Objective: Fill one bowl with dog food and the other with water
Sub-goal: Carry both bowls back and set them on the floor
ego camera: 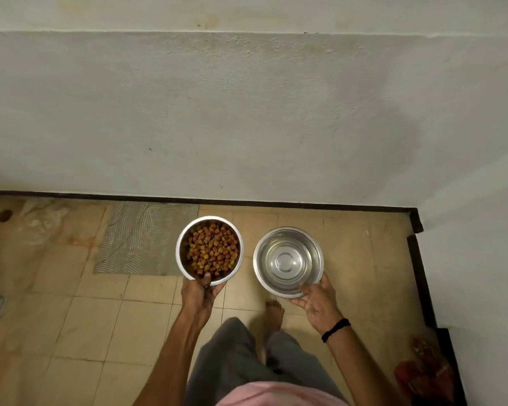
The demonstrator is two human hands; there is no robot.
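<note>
I hold two steel bowls above a tiled floor. The left bowl (182, 244) is heaped with brown dog food (213, 249). My left hand (198, 297) grips its near rim, thumb inside the edge. The right bowl (288, 260) has clear water in it, its ridged bottom showing through. My right hand (317, 303) cups that bowl from below at its near rim, palm up, with a black band on the wrist.
A pale wall (247, 112) with a dark skirting strip stands straight ahead, and a wall corner juts in at right. A grey patterned patch (141, 238) lies on the beige tiles at left. My bare foot (274, 313) steps forward below the bowls. A red object (423, 373) sits at lower right.
</note>
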